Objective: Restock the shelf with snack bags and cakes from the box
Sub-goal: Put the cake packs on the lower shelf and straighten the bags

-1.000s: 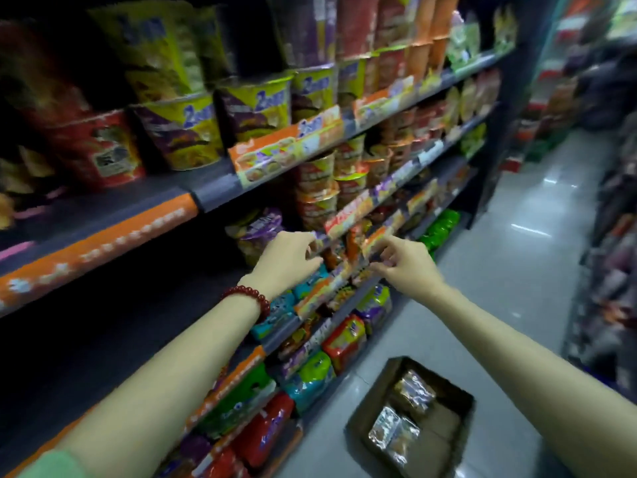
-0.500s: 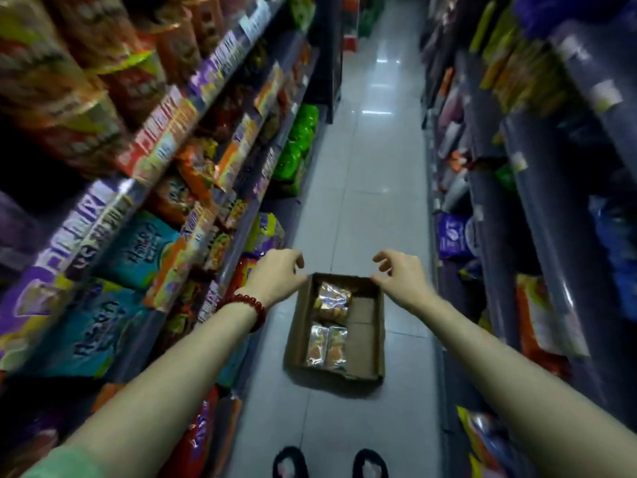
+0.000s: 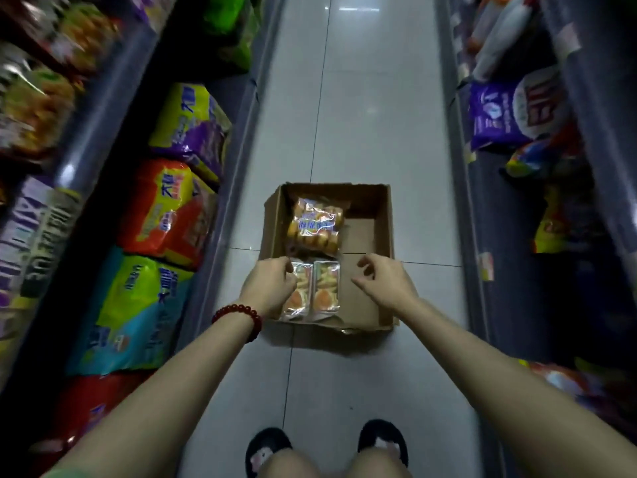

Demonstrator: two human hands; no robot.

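— Where are your hands?
— Your left hand (image 3: 272, 288) and right hand (image 3: 386, 286) hover over the box (image 3: 374, 208) on the floor, fingers loosely curled, holding nothing.
— And the stock?
— Two cake packs (image 3: 312, 293) lie at the box's near-left corner; a snack bag (image 3: 315, 225) sits beyond, by its left wall.

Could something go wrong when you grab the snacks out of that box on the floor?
Maybe. The left hand and right hand reach together for two slippery clear-wrapped cake packs lying side by side, so one might slip. The brown cardboard box sits mid-aisle just ahead of the black slippers, an easy trip. Squeezing could squash the soft cakes.
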